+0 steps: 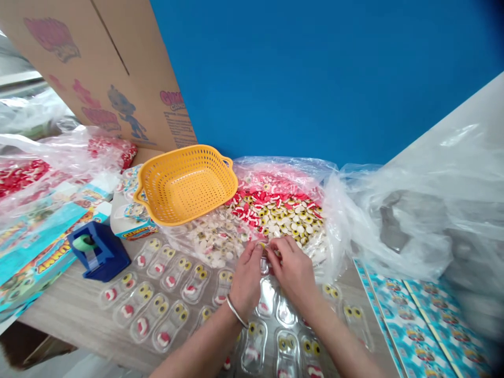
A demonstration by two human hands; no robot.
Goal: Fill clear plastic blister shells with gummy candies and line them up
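My left hand [247, 281], with a white band at the wrist, pinches a yellow-rimmed candy eye [262, 245]. Close beside it, my right hand [293, 270] has its fingers curled together, and what they hold is hidden. Both hands are at the near edge of a clear bag with a heap of candy eyes and red-and-white candy teeth [289, 212]. Below them lie clear plastic trays [286, 308], some without candy eyes showing. Several filled trays [172, 324] in rows to the left hold two eyes and a set of teeth each.
An orange perforated basket [187, 191] stands behind the left trays. A blue tape dispenser [98, 251], printed boxes [47, 247] and a big cardboard carton [118, 68] are at left. Printed blue sheets [425, 320] and plastic bags [417, 226] lie at right, before a blue panel [315, 79].
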